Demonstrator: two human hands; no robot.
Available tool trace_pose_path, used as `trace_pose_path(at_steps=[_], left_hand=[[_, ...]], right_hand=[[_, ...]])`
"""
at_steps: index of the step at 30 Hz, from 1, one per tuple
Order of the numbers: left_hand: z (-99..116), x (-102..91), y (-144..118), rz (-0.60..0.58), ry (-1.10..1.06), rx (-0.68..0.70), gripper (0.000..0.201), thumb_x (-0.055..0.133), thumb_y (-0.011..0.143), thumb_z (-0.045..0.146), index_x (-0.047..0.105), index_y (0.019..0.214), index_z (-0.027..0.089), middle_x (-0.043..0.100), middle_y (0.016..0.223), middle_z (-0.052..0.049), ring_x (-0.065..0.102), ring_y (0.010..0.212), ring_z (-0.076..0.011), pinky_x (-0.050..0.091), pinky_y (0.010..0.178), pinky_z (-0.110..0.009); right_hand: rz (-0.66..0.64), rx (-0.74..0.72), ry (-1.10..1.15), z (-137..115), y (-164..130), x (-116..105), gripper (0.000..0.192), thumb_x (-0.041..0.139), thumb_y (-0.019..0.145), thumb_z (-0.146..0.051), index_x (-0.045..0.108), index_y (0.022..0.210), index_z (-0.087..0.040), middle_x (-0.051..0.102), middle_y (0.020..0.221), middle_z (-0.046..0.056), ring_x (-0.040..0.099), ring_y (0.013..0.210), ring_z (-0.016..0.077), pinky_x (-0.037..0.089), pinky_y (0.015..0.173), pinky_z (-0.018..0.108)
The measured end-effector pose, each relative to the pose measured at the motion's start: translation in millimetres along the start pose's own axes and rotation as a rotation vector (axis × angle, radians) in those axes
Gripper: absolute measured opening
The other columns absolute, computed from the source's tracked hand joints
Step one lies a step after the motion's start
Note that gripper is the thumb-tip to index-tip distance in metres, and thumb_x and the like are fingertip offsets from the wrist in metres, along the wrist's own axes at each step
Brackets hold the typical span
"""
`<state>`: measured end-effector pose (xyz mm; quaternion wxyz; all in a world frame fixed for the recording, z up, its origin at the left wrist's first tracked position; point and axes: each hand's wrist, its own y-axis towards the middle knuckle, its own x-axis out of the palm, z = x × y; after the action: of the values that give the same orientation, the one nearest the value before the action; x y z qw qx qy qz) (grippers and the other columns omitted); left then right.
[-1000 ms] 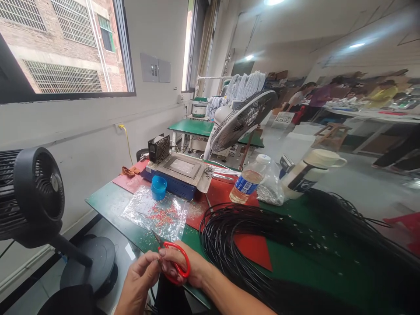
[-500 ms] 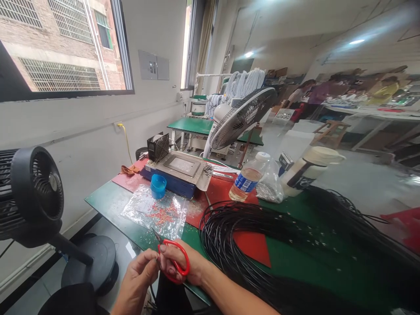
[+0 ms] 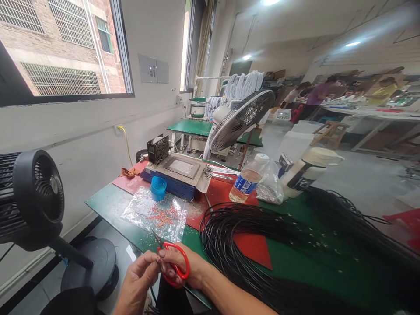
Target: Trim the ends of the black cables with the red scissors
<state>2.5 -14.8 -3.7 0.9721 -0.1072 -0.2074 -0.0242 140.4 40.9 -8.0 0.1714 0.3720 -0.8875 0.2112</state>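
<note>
My right hand (image 3: 187,267) grips red-handled scissors (image 3: 175,262) at the near edge of the green table (image 3: 108,202), blades pointing up and left. My left hand (image 3: 139,280) is just left of them, fingertips pinched on something small at the blades; I cannot make out what it is. A big coil of black cable (image 3: 262,245) lies on the table to the right of my hands. A clear plastic bag (image 3: 155,214) with small red bits lies just beyond the scissors.
A blue cup (image 3: 158,188), a blue-based machine (image 3: 179,173), a water bottle (image 3: 247,181) and a white jug (image 3: 303,175) stand further back. A black fan (image 3: 33,197) is at the left, a tilted floor fan (image 3: 241,118) behind. People work at far tables.
Both hands stay together at the table edge with the scissors; they shift only slightly. The view wobbles a little.
</note>
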Motion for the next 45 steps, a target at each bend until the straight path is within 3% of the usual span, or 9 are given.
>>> trace_pose_path(at_steps=[5,9,20,30,40,45], left_hand=[[-2.3,-3.3,0.1,0.034,-0.084,-0.03,0.014,0.065,0.071,0.032,0.066,0.068,0.019,0.063,0.062,-0.001,0.055,0.061,-0.012,0.043,0.064,-0.024],[1.7,-0.5,-1.8,-0.027,-0.058,-0.038,0.017,0.058,0.077,0.03,0.064,0.066,0.018,0.061,0.058,0.0,0.055,0.064,-0.012,0.041,0.063,-0.023],[-3.5,-2.2,-1.7,-0.049,-0.042,0.001,0.019,0.06,0.076,0.03,0.065,0.065,0.015,0.06,0.061,-0.001,0.052,0.061,-0.0102,0.039,0.059,-0.021],[-2.2,0.1,-2.1,-0.056,-0.109,-0.005,0.016,0.061,0.074,0.03,0.065,0.065,0.017,0.06,0.056,0.0,0.057,0.064,-0.0128,0.044,0.064,-0.023],[-2.2,2.8,-2.9,-0.013,-0.125,0.019,0.013,0.063,0.073,0.029,0.065,0.066,0.018,0.059,0.054,0.001,0.057,0.06,-0.0115,0.045,0.064,-0.023],[-4.8,1.0,-2.4,0.027,-0.12,0.039,0.013,0.067,0.07,0.03,0.065,0.064,0.017,0.062,0.058,0.0,0.058,0.062,-0.012,0.044,0.061,-0.021]], right_hand=[[-0.027,0.002,-0.017,2.1,1.0,-0.3,0.046,0.063,0.069,-0.055,0.056,0.058,-0.01,0.046,0.037,-0.004,0.038,0.027,0.0045,0.027,0.028,0.015],[-0.011,-0.008,-0.066,4.5,0.9,-0.3,0.054,0.055,0.072,-0.062,0.057,0.057,-0.01,0.045,0.036,-0.004,0.037,0.026,0.0042,0.026,0.028,0.016],[0.012,0.071,-0.052,-0.2,-1.7,1.4,0.048,0.062,0.068,-0.056,0.057,0.055,-0.01,0.045,0.035,-0.004,0.037,0.025,0.0035,0.025,0.025,0.014],[-0.012,-0.003,0.006,5.4,0.5,1.8,0.049,0.062,0.07,-0.056,0.057,0.055,-0.009,0.046,0.036,-0.003,0.037,0.026,0.004,0.025,0.026,0.015],[-0.043,-0.069,-0.008,8.3,1.5,1.0,0.049,0.058,0.075,-0.054,0.055,0.053,-0.01,0.044,0.036,-0.003,0.038,0.028,0.0045,0.026,0.031,0.016],[-0.022,-0.009,0.011,6.5,1.5,2.0,0.044,0.06,0.073,-0.05,0.056,0.056,-0.01,0.046,0.037,-0.003,0.037,0.027,0.0044,0.026,0.029,0.016]])
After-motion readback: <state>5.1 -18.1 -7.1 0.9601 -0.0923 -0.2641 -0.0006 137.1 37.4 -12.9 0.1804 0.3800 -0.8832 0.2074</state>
